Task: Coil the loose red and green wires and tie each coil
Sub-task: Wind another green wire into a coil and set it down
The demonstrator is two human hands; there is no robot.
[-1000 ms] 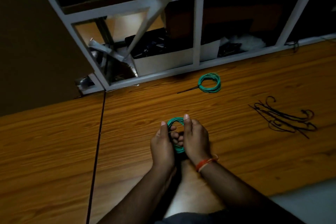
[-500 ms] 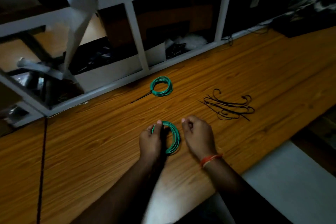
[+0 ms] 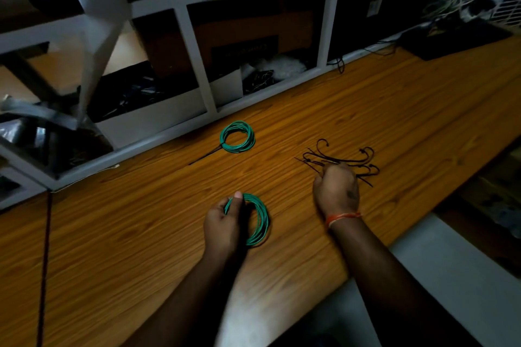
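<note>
Left hand (image 3: 222,222) gripping green wire coil (image 3: 260,220) at its left side, thumb on top, coil held on edge on the wooden tabletop (image 3: 141,234). Right hand (image 3: 337,189) curled over near edge of the black cable tie pile (image 3: 342,160); grasping a tie or not: cannot tell. Second green wire coil (image 3: 237,136) lying flat farther back near the white shelf frame (image 3: 197,59), tied with a black cable tie, tail pointing left. Orange thread band (image 3: 342,217) on right wrist.
</note>
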